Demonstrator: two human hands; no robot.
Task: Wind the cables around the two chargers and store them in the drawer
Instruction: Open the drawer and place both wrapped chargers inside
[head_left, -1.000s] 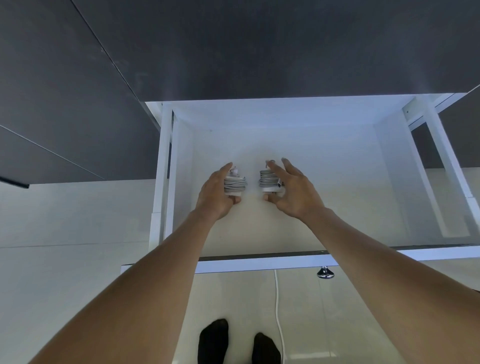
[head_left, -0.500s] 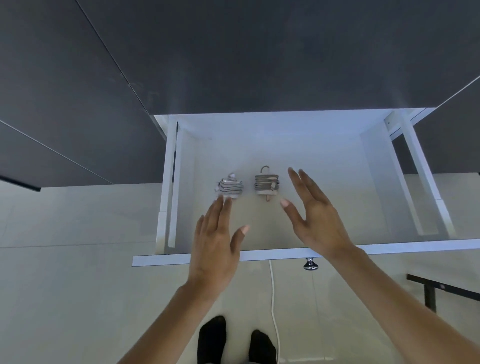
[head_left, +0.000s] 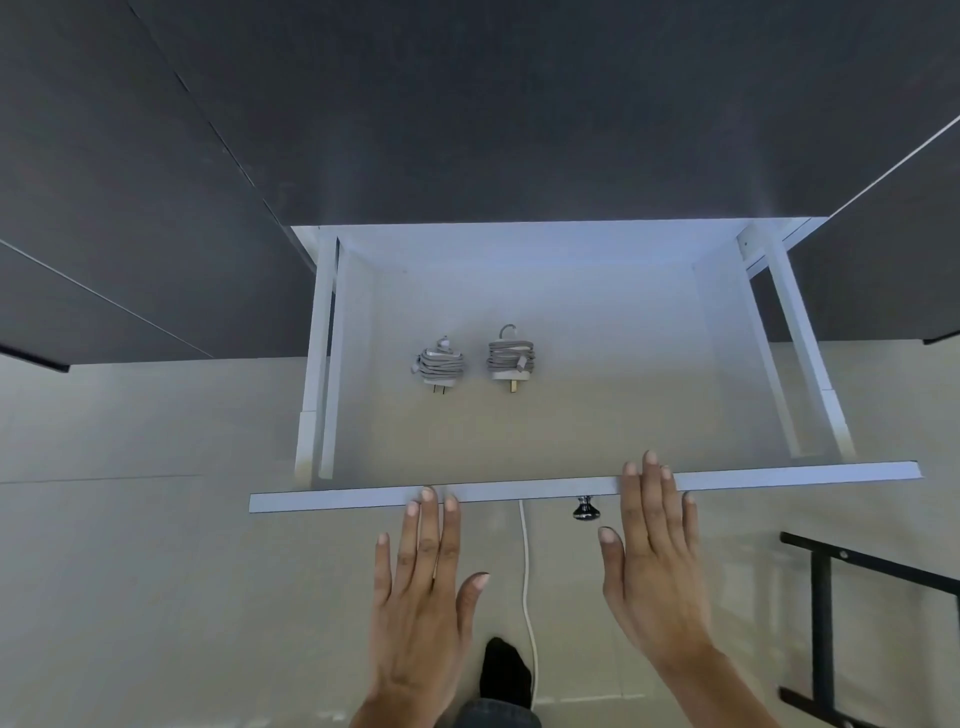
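Looking straight down here. Biggest thing in view is the dark desk (head_left: 467, 104) top, filling the whole upper part of what I see. Under it the white drawer (head_left: 571, 488) is pulled all the way out toward me, sitting over a pale tiled floor (head_left: 130, 571).

Off to my right on the floor there's a black metal frame (head_left: 826, 623) (can't tell what it belongs to).

My left hand (head_left: 421, 597) is flat, fingers straight and a bit spread, holding nothing, with the fingertips (head_left: 428, 496) right at the drawer's front edge. My right hand (head_left: 654, 561) is the same deal, flat and empty, fingers reaching just over that front edge. Can't honestly tell if either one is actually touching the panel or just hovering above it.

A thin white cord (head_left: 527, 597) runs along the floor between my hands, and one black sock (head_left: 504, 670) pokes out at the bottom.

Inside the drawer, the two chargers sit side by side, close but not touching, left of the middle: the left charger (head_left: 439, 364) and the right charger (head_left: 510, 358), each with its grey cable wrapped around the body and the plug prongs pointing toward me.

Smallest bit: the shiny drawer knob (head_left: 586, 509) just left of my right hand.
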